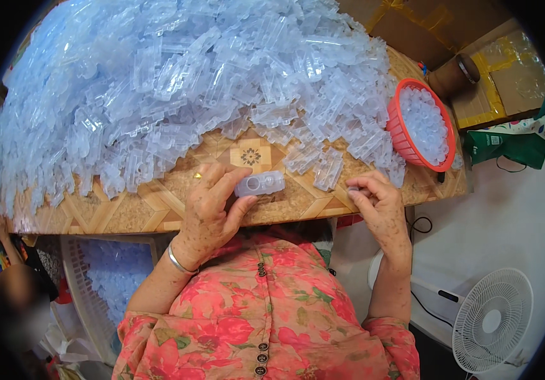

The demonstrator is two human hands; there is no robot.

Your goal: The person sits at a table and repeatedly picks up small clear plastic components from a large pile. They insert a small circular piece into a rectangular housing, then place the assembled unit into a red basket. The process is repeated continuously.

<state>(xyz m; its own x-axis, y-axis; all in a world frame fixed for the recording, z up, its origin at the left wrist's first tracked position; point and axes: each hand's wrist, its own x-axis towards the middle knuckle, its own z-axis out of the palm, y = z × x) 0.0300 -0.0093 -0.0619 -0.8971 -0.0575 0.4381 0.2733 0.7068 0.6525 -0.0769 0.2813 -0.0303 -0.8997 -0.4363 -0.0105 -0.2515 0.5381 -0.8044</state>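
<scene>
Between the thumb and fingers of my left hand [214, 201] is a clear plastic piece [263, 183], roughly rectangular with round openings, held just above the table's near edge. My right hand [377, 201] is apart from it, further right, with thumb and fingertips pinched together; whatever they hold, if anything, is too small to make out. Two loose clear plastic pieces [328, 169] lie on the table between my hands. Beyond them rises a large heap of similar clear plastic pieces [177, 82], covering most of the wood-patterned table [120, 212].
A red plastic basket [401, 140] full of small clear parts stands at the table's right end, beside a brown cylindrical container [456, 76] and cardboard boxes [513, 76]. A white fan [491, 321] is at lower right. Below left, a white crate [86, 297] holds more plastic; another person [19, 285] is nearby.
</scene>
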